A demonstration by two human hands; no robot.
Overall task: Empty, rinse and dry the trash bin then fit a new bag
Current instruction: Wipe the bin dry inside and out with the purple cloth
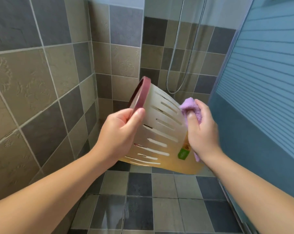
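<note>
Left hand (119, 132) gripping the maroon rim of a cream slotted plastic trash bin (161, 132) tilted sideways, right hand (202, 130) clutching a crumpled lilac cloth (188, 106) against its side, above grey tiled floor (159, 208)

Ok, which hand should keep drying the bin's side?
Right. The right hand already grips the purple cloth against the bin wall, while the left hand is busy holding the rim.

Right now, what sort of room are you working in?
Most likely a bathroom shower area: tiled walls and floor, a metal shower hose hanging in the corner, and a blue striped sliding door on the right.
</note>
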